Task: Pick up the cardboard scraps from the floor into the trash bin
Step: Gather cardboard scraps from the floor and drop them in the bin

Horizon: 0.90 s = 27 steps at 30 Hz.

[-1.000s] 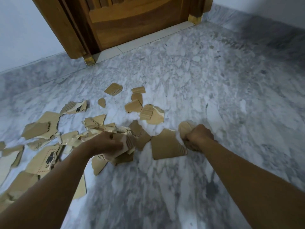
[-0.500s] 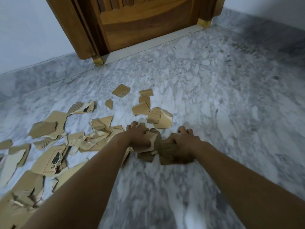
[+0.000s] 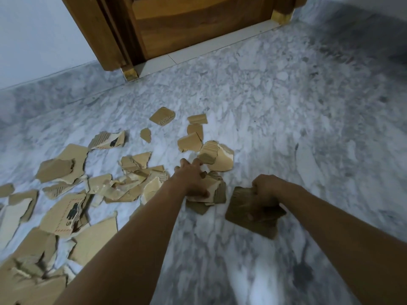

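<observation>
Gripping a large cardboard scrap [image 3: 244, 216] in my right hand [image 3: 267, 190], fingers curled over its top edge; left hand [image 3: 190, 179] clutches a scrap bundle [image 3: 217, 190].
ctrl: Rest? Room?
me: Loose scraps [image 3: 61, 168] litter the floor [image 3: 286, 128] on the left. Bare marble on the right, door [image 3: 198, 25] ahead.

L grip [image 3: 193, 180] thumb-pinching, R grip [image 3: 265, 192] curled tight; both arms fwd.

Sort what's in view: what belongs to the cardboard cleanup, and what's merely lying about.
Job:
- left hand gripping a scrap bundle
- right hand gripping a large scrap
- loose scraps on the marble floor

Merely there:
- wooden door
- white wall
- threshold strip
</observation>
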Each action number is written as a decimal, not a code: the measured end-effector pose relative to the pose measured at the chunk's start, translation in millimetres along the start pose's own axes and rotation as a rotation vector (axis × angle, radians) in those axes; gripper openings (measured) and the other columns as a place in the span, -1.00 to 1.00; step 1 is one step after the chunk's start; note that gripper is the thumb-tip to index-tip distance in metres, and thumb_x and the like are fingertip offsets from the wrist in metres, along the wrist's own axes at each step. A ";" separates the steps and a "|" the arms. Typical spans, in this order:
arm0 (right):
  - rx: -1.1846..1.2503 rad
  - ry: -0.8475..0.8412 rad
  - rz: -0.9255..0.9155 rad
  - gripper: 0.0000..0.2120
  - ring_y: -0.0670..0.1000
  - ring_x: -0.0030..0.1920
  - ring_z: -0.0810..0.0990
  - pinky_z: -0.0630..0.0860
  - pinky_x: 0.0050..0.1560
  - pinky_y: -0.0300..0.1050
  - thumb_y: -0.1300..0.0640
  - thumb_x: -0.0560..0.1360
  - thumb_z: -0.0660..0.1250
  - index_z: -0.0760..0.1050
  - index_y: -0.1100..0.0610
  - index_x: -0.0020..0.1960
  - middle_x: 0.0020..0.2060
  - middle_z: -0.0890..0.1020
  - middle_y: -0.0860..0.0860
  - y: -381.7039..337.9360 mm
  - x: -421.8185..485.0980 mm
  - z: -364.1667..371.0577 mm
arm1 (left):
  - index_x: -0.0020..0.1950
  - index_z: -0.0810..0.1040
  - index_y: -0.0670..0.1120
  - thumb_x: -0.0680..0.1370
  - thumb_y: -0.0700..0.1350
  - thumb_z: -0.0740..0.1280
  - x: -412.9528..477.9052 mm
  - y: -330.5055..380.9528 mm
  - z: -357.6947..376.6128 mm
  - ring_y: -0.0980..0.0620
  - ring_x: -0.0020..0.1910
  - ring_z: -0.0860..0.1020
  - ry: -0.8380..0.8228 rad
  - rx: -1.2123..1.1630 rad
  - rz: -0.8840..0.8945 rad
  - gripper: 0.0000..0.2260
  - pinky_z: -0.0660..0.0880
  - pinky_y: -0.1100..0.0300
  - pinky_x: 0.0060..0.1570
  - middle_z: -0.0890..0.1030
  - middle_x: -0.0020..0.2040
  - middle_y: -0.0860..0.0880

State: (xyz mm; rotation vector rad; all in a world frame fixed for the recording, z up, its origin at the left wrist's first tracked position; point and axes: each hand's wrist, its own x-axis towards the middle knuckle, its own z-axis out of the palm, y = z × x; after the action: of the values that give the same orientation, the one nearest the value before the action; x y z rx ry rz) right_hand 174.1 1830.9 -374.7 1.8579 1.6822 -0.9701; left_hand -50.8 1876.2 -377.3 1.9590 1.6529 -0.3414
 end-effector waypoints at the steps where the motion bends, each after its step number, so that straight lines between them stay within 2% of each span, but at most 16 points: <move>1: 0.021 -0.017 -0.002 -0.33 0.02 -0.09 0.59 0.57 -0.14 -0.11 -0.22 0.08 0.69 0.52 0.08 0.00 -0.02 0.58 0.02 5.6 -1.0 -5.7 | 0.51 0.13 -0.07 0.29 0.08 0.60 1.1 0.0 -1.0 -0.25 0.37 0.36 -0.016 -0.056 0.008 -0.05 0.43 -0.13 0.31 0.34 0.38 -0.20; 3: 0.127 0.041 -0.013 -0.45 0.00 -0.20 0.56 0.47 -0.31 -0.16 -0.19 0.12 0.69 0.49 0.09 -0.18 -0.15 0.56 0.01 18.2 -2.6 -22.1 | 0.49 0.15 -0.08 0.27 0.05 0.62 4.9 0.0 -3.6 -0.16 0.30 0.46 -0.036 -0.132 0.015 -0.06 0.52 -0.08 0.20 0.48 0.31 -0.13; 5: 0.331 0.215 -0.028 -0.46 0.00 -0.26 0.50 0.40 -0.34 -0.14 -0.18 0.14 0.69 0.43 0.11 -0.28 -0.26 0.50 0.01 23.6 -3.0 -39.7 | 0.39 0.24 -0.06 0.26 0.07 0.61 5.5 -1.6 -4.4 -0.11 0.20 0.50 -0.052 -0.151 0.007 -0.16 0.58 -0.06 0.08 0.51 0.23 -0.08; 7: 0.632 0.371 -0.051 -0.46 0.03 -0.17 0.57 0.54 -0.19 -0.10 -0.13 0.12 0.71 0.51 0.15 -0.20 -0.21 0.57 0.01 18.1 2.5 -53.8 | 0.25 0.30 -0.03 0.28 0.09 0.59 7.2 -5.7 -4.7 -0.05 0.10 0.51 -0.083 -0.164 0.043 -0.31 0.58 0.01 -0.01 0.52 0.16 -0.05; 9: 0.789 0.428 -0.066 -0.37 0.06 0.01 0.65 0.63 0.07 0.01 -0.08 0.09 0.73 0.63 0.16 0.04 -0.02 0.67 0.03 0.4 12.2 -65.1 | 0.16 0.33 0.02 0.31 0.08 0.58 7.4 -14.7 -6.9 0.03 -0.01 0.52 -0.115 -0.227 0.101 -0.42 0.55 0.14 -0.21 0.53 0.11 -0.01; 11: 0.772 0.432 -0.068 -0.25 0.09 0.12 0.64 0.60 0.18 0.02 -0.10 0.09 0.73 0.62 0.17 0.18 0.10 0.68 0.07 -23.5 21.8 -73.3 | 0.14 0.36 0.04 0.32 0.07 0.59 6.1 -28.7 -16.6 0.08 -0.09 0.53 -0.133 -0.296 0.120 -0.46 0.50 0.23 -0.40 0.51 0.04 0.08; 12: 0.751 0.423 -0.062 -0.22 0.10 0.15 0.63 0.58 0.19 0.00 -0.11 0.10 0.73 0.59 0.18 0.22 0.14 0.67 0.09 -36.5 28.4 -77.6 | 0.15 0.38 0.04 0.31 0.07 0.60 6.0 -38.9 -26.6 0.08 -0.09 0.54 -0.141 -0.301 0.106 -0.45 0.50 0.23 -0.41 0.50 0.02 0.11; 14: 0.671 0.375 -0.028 -0.17 0.12 0.19 0.59 0.57 0.16 -0.05 -0.15 0.16 0.69 0.52 0.19 0.30 0.21 0.61 0.13 -56.2 41.8 -80.1 | 0.15 0.44 0.02 0.27 0.10 0.61 7.6 -58.8 -50.5 0.07 -0.06 0.54 -0.134 -0.191 0.073 -0.44 0.49 0.21 -0.28 0.51 0.00 0.10; 16: 0.471 0.327 0.046 -0.15 0.19 0.31 0.45 0.48 0.26 0.05 -0.24 0.27 0.58 0.40 0.16 0.39 0.33 0.44 0.17 -74.4 55.4 -74.5 | 0.02 0.56 0.02 0.23 0.15 0.62 16.0 -80.6 -77.3 0.12 -0.13 0.55 -0.089 -0.072 0.043 -0.53 0.45 0.24 -0.25 0.56 -0.10 0.12; 18: 0.341 0.306 0.101 -0.25 0.26 0.41 0.25 0.32 0.39 0.22 -0.29 0.47 0.37 0.27 0.11 0.47 0.42 0.25 0.17 -88.4 67.7 -64.7 | -0.17 0.57 0.05 0.20 0.18 0.62 29.3 -94.1 -100.2 0.18 -0.22 0.55 -0.060 -0.060 0.021 -0.62 0.40 0.29 -0.33 0.59 -0.20 0.15; 19: 0.331 0.323 0.112 -0.31 0.27 0.42 0.22 0.30 0.39 0.25 -0.29 0.53 0.29 0.23 0.10 0.47 0.43 0.21 0.17 -92.0 74.5 -60.9 | -0.21 0.55 0.07 0.19 0.19 0.61 38.4 -95.4 -108.9 0.19 -0.24 0.55 -0.055 -0.055 0.029 -0.63 0.38 0.30 -0.36 0.58 -0.24 0.16; 21: 0.328 0.381 0.088 -0.40 0.27 0.37 0.30 0.36 0.33 0.21 -0.19 0.57 0.28 0.18 0.10 0.45 0.39 0.30 0.18 -92.8 85.8 -58.6 | -0.27 0.51 0.06 0.17 0.22 0.55 58.3 -86.6 -118.0 0.10 -0.27 0.57 -0.051 -0.030 0.065 -0.64 0.38 0.26 -0.37 0.57 -0.31 0.14; 23: 0.330 0.382 0.083 -0.38 0.27 0.32 0.37 0.40 0.31 0.19 -0.12 0.55 0.34 0.15 0.10 0.44 0.33 0.37 0.19 -90.6 95.0 -61.6 | -0.29 0.48 0.04 0.15 0.23 0.47 81.4 -70.9 -116.2 0.05 -0.29 0.56 -0.054 -0.005 0.090 -0.65 0.36 0.23 -0.40 0.56 -0.35 0.11; 24: 0.316 0.350 0.099 -0.31 0.26 0.33 0.37 0.39 0.32 0.20 -0.14 0.50 0.39 0.15 0.11 0.44 0.33 0.38 0.19 -89.9 97.1 -64.0 | -0.27 0.48 0.05 0.15 0.21 0.47 92.9 -62.5 -112.8 0.05 -0.28 0.56 -0.055 0.002 0.105 -0.66 0.36 0.23 -0.39 0.57 -0.32 0.11; 26: 0.280 0.253 0.159 -0.10 0.25 0.36 0.34 0.38 0.34 0.20 -0.25 0.30 0.55 0.19 0.12 0.42 0.33 0.35 0.18 -90.4 99.4 -68.1 | -0.15 0.50 0.05 0.18 0.18 0.55 114.3 -50.9 -105.7 0.01 -0.15 0.58 -0.072 -0.014 0.125 -0.60 0.49 0.18 -0.27 0.59 -0.16 0.06; 27: 0.271 0.226 0.183 -0.03 0.24 0.35 0.33 0.39 0.33 0.18 -0.27 0.21 0.60 0.23 0.13 0.39 0.31 0.34 0.18 -91.0 99.6 -68.4 | -0.06 0.49 0.03 0.16 0.20 0.57 121.8 -48.2 -103.9 -0.02 -0.07 0.57 -0.074 -0.008 0.122 -0.51 0.55 0.09 -0.15 0.57 -0.06 0.04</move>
State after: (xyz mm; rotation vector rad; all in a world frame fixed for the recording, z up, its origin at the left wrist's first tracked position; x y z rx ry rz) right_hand 99.4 1961.1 -393.3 2.3306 1.5272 -0.9816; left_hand -87.3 2039.1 -367.7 2.0065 1.4788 -0.3553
